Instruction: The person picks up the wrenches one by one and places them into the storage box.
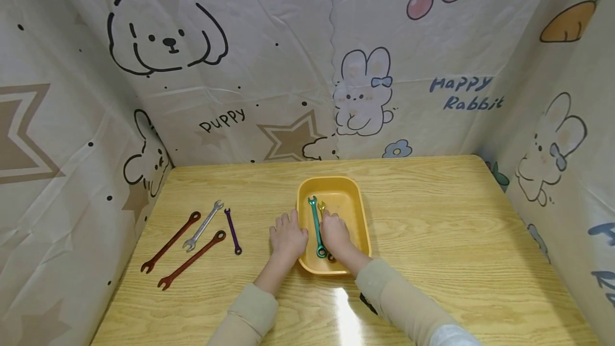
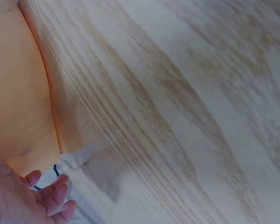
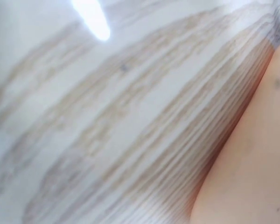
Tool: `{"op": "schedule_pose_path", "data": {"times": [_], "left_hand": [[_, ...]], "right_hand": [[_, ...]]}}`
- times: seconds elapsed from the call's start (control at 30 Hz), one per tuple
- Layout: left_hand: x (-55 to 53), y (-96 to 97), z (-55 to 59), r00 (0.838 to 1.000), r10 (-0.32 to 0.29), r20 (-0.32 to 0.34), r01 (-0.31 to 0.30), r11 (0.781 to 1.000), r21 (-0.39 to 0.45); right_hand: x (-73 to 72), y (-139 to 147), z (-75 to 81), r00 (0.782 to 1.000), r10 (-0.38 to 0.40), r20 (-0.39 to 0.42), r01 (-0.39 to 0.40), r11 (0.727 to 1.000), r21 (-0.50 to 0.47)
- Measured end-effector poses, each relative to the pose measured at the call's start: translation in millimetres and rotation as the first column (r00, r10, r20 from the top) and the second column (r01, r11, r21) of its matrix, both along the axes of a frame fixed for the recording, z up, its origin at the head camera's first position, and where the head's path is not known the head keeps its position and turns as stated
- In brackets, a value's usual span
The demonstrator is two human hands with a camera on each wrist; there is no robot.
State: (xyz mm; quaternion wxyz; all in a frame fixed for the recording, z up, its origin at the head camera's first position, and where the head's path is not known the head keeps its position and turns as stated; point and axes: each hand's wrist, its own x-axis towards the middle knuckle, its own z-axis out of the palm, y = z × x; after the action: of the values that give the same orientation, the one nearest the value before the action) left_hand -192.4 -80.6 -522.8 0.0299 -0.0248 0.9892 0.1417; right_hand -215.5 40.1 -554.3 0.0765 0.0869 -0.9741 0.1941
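Observation:
A yellow tray (image 1: 357, 212) holds a teal combination wrench (image 1: 315, 223) and a gold combination wrench (image 1: 322, 207), lying side by side. My right hand (image 1: 336, 235) is inside the tray with its fingers around the middle of the gold wrench, hiding most of its shaft. Outside the tray's left wall, my left hand (image 1: 288, 236) rests with its fingers extended and its thumb side against the rim. In the left wrist view, the fingers of the left hand (image 2: 51, 198) look loosely bent beside the tray wall (image 2: 18, 84). The right wrist view does not show the right hand's fingers.
Left of the tray, on the wooden table (image 1: 432, 218), lie a silver wrench (image 1: 204, 226), a purple wrench (image 1: 233, 231), one dark red wrench (image 1: 170, 242) and another red wrench (image 1: 192, 260). Patterned cloth (image 1: 288, 68) encloses the table's back and sides.

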Motion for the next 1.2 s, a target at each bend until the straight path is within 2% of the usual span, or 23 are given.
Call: {"op": "schedule_pose_path", "data": {"times": [0.17,0.43,0.67,0.93,1.2], "left_hand": [[1.0,0.9,3.1,1.0,0.002,-0.006,-0.002,1.0,0.006],[0.2,0.9,3.0,1.0,0.007,-0.001,-0.007,1.0,0.008],[-0.3,0.8,1.5,1.0,0.01,0.005,-0.01,1.0,0.007],[-0.4,0.4,0.9,1.0,0.012,0.004,-0.012,1.0,0.008],[0.5,0.1,1.7,1.0,0.011,0.009,-0.011,1.0,0.008]], "right_hand": [[1.3,-0.8,1.2,1.0,0.005,-0.006,-0.005,1.0,0.023],[2.7,-1.6,4.5,0.999,0.009,0.043,-0.012,0.997,0.072],[3.8,-1.9,3.3,1.0,0.016,0.001,-0.016,0.991,0.133],[4.1,-1.7,1.7,1.0,0.02,-0.011,-0.019,0.989,0.149],[4.3,-0.2,3.3,0.998,0.007,0.062,-0.013,0.996,0.09]]}}
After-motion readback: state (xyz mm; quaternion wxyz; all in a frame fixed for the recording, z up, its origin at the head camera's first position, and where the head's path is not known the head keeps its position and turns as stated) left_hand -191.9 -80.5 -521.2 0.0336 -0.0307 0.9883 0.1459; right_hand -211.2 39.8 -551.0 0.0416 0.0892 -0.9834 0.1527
